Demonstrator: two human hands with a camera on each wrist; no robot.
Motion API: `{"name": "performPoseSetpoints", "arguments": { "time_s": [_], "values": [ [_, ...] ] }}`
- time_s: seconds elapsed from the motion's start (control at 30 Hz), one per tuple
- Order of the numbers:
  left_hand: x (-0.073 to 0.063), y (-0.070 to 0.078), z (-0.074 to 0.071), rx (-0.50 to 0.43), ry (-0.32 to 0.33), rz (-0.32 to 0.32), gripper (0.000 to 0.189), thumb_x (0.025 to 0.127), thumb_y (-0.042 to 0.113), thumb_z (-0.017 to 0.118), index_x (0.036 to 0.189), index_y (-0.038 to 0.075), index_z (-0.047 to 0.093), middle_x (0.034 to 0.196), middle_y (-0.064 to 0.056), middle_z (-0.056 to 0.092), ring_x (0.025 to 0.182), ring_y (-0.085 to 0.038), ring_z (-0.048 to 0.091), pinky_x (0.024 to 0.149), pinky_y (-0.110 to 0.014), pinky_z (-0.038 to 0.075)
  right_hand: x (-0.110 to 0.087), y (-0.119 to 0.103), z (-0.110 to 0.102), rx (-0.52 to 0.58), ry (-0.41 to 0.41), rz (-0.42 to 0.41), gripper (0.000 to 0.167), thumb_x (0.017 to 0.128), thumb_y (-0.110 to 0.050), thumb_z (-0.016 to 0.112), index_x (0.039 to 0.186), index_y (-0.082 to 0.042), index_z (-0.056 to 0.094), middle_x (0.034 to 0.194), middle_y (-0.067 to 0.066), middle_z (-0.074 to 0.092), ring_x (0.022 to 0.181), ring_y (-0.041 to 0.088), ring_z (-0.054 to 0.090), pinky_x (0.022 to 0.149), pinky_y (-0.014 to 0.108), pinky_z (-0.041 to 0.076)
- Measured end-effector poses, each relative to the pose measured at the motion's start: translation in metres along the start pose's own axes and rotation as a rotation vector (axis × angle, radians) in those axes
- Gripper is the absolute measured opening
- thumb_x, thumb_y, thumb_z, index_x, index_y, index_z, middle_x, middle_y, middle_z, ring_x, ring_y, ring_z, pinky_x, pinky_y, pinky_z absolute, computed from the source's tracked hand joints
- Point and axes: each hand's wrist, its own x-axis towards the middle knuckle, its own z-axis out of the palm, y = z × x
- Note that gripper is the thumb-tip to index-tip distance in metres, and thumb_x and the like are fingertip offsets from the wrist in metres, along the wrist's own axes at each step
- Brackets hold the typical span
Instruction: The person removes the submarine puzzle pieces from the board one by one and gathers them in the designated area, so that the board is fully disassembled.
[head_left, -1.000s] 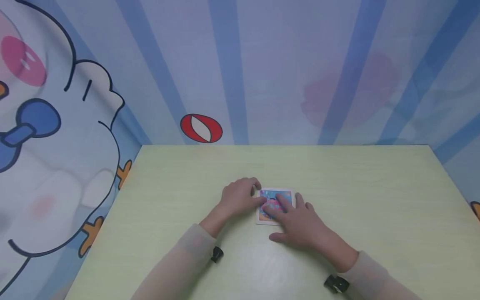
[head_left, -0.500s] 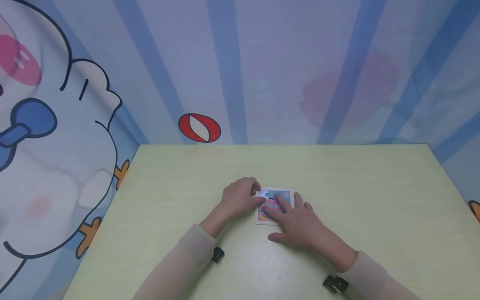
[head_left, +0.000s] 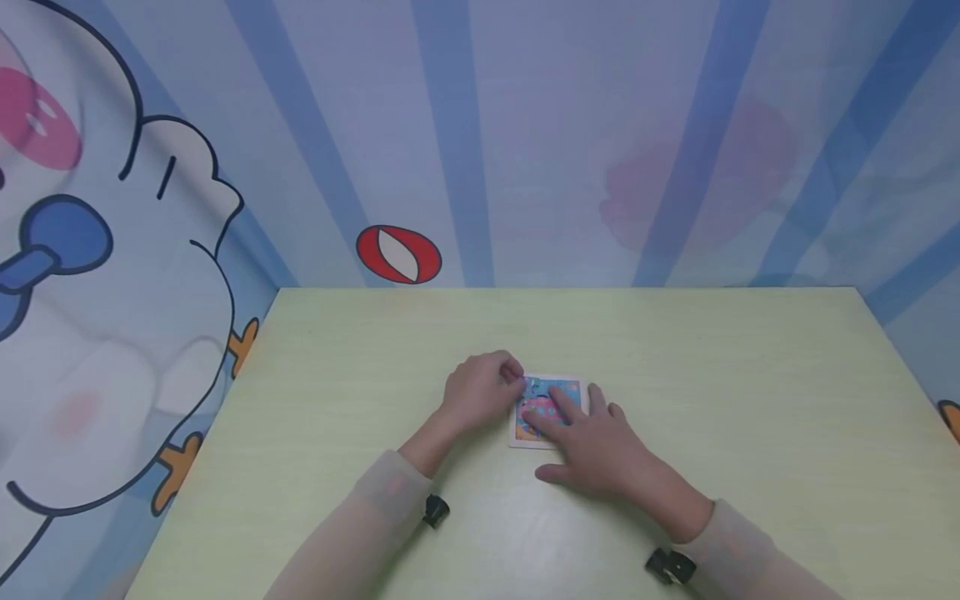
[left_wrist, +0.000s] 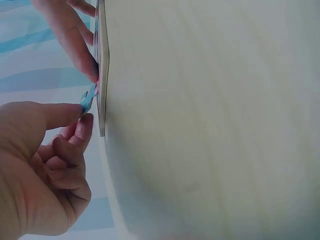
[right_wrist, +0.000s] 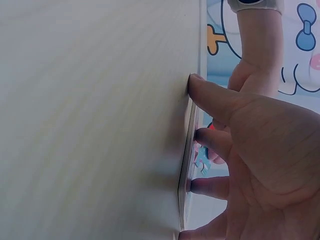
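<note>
A small square jigsaw puzzle (head_left: 531, 432) with a blue, pink and orange picture lies flat on the table, framed by a pale border. At its upper left corner my left hand (head_left: 478, 390) pinches a blue puzzle piece (left_wrist: 87, 102) between thumb and fingertip. The left wrist view shows that piece tilted up off the puzzle's face. My right hand (head_left: 607, 446) is spread, its fingertips pressing on the middle and right side of the puzzle. Its thumb (right_wrist: 200, 86) rests on the table beside the near edge. The fingers hide part of the picture.
The pale wooden table (head_left: 360, 350) extends around the hands, with its far edge against a blue striped backdrop (head_left: 555, 150). A large cartoon animal (head_left: 112, 400) is printed on the left side. Each sleeve has a black device (head_left: 671, 567) at the cuff.
My left thumb has moved up toward the puzzle's upper left corner, and the blue piece has been lifted at an edge. My right hand has stayed almost still on the puzzle.
</note>
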Motion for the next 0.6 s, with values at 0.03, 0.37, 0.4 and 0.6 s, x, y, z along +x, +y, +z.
{"name": "performPoseSetpoints", "arguments": {
  "time_s": [0.03,0.37,0.4,0.6],
  "values": [
    [0.0,0.0,0.0,-0.012,0.008,-0.004,0.013,0.097,0.03,0.072,0.103,0.019,0.073,0.092,0.009,0.073,0.083,-0.012,0.065,0.07,-0.035,0.05,0.0,0.0,0.0,-0.001,-0.002,0.001,0.075,0.092,-0.065,0.067,0.157,-0.033,0.046,0.163,0.021,0.036,0.135,0.069,0.034,0.094,0.07,0.043],
    [-0.009,-0.016,-0.013,-0.113,0.047,-0.097,0.014,0.097,0.034,0.071,0.104,0.021,0.075,0.096,0.009,0.072,0.096,-0.018,0.066,0.083,-0.042,0.05,0.001,0.0,0.0,0.017,-0.022,0.008,0.075,0.092,-0.065,0.066,0.157,-0.033,0.046,0.164,0.02,0.034,0.136,0.069,0.031,0.097,0.072,0.041],
    [-0.01,-0.019,-0.015,-0.118,0.053,-0.11,0.014,0.097,0.033,0.071,0.104,0.021,0.075,0.096,0.008,0.072,0.096,-0.018,0.066,0.084,-0.043,0.05,0.001,0.0,0.0,0.018,-0.025,0.01,0.076,0.092,-0.065,0.066,0.158,-0.033,0.045,0.165,0.02,0.033,0.136,0.069,0.031,0.097,0.072,0.041],
    [-0.016,-0.041,-0.035,-0.146,0.09,-0.18,0.015,0.097,0.032,0.071,0.104,0.019,0.076,0.098,0.005,0.073,0.098,-0.021,0.065,0.089,-0.046,0.048,0.001,0.0,-0.001,0.024,-0.036,0.018,0.076,0.093,-0.065,0.065,0.158,-0.034,0.045,0.165,0.019,0.032,0.137,0.069,0.029,0.1,0.073,0.039]
  ]
}}
